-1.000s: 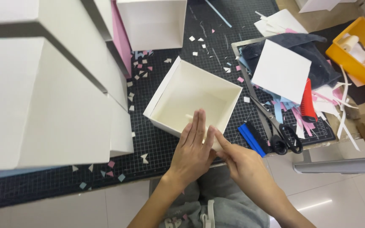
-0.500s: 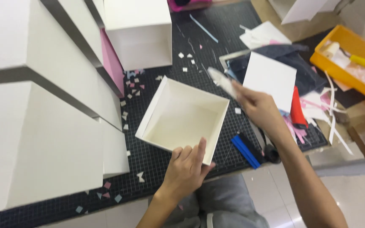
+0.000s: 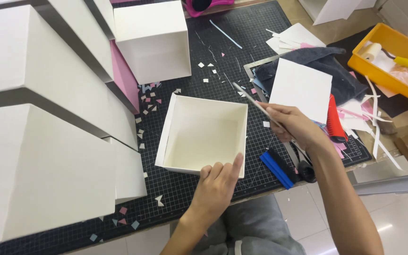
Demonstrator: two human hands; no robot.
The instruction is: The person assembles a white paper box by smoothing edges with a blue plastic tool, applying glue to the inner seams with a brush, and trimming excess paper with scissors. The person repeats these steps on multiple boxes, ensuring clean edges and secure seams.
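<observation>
**A:** What's biggest from where you sit?

**B:** The stack of white boxes (image 3: 48,118) on my left. I count at least three big ones stepped along the mat's edge, with a pink panel (image 3: 124,78) showing between them, stood there, I'd judge, to leave the middle free. One more closed white box (image 3: 153,40) sits apart at the top. All of it rests on one black cutting mat (image 3: 204,56).

**A:** And the piece in hand?

**B:** One open box (image 3: 203,134), mouth up, in the middle of the mat. My left hand (image 3: 216,189) lies open on its near wall, fingers flat against the card, gripping nothing; it looks like bracing, so the box won't slide.

**A:** The right?

**B:** My right hand (image 3: 296,127) is closed around one thin grey tool (image 3: 253,101), pinched like a pen, tip angled up and left, just beside the box's right wall. I can't tell what kind of tool it is.

**A:** What else?

**B:** One yellow tray (image 3: 378,71) far right, holding a roller with a yellow handle. One white card square (image 3: 301,89) on a dark cloth (image 3: 317,56). One red comb-like tool (image 3: 334,120). One blue bar (image 3: 276,169) below my right hand. Small paper scraps (image 3: 149,101), white, pink and blue, too many to count.
</observation>
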